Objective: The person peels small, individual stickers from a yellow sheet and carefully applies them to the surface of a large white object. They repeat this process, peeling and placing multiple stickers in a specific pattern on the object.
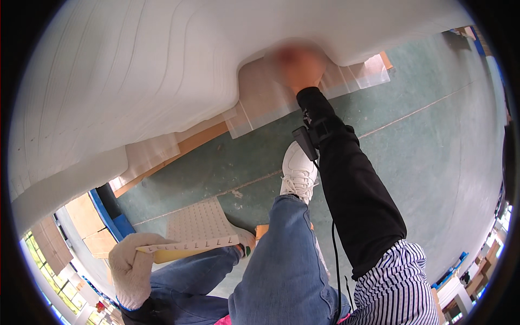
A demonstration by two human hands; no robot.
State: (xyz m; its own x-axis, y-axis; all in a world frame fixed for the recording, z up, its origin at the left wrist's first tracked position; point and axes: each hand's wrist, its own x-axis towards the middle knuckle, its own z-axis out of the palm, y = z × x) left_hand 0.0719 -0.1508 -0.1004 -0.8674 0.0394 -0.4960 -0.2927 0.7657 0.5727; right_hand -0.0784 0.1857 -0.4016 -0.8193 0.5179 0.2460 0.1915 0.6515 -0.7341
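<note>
Gripping the pale dotted sheet [197,223] by its left end, the gloved left hand [131,266] has its fingers folded; the sheet extends rightward from them. The bare right hand [300,67] is at the lower edge of the white bulk [146,70], near plastic film [260,105]; blurred, its finger state and contact cannot be told.

One left hand [132,260] in one pale glove [134,284] and one right hand [304,69] make two hands, pictured with one dotted white panel [199,225], two shoes [298,167], two denim-clad legs [279,249], one striped sleeve [398,290] and one black wrist device [305,143].
</note>
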